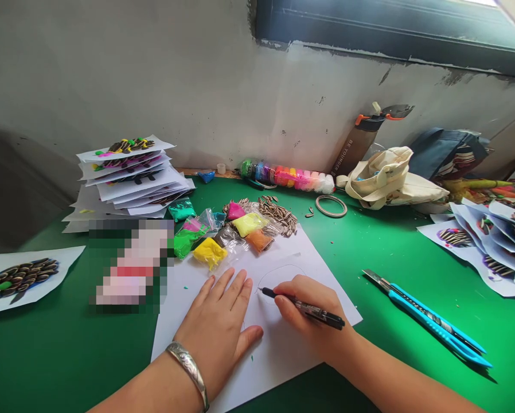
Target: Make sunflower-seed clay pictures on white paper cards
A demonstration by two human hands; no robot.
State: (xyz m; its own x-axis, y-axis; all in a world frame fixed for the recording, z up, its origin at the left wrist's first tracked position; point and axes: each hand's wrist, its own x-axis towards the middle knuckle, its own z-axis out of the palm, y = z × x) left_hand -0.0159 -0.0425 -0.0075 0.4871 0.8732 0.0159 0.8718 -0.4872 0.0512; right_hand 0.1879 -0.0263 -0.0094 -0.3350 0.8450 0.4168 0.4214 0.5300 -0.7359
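Black pen (303,308) in right hand (313,307), left hand (221,321) flat on white paper (283,350), hands apart.

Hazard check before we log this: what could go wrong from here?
The craft knife lies beside the right arm, blade apparently out; a sideways sweep could cause a cut.
The right hand, holding the pen, might smear fresh ink on the paper.
The uneven sheet stack could slide if knocked.
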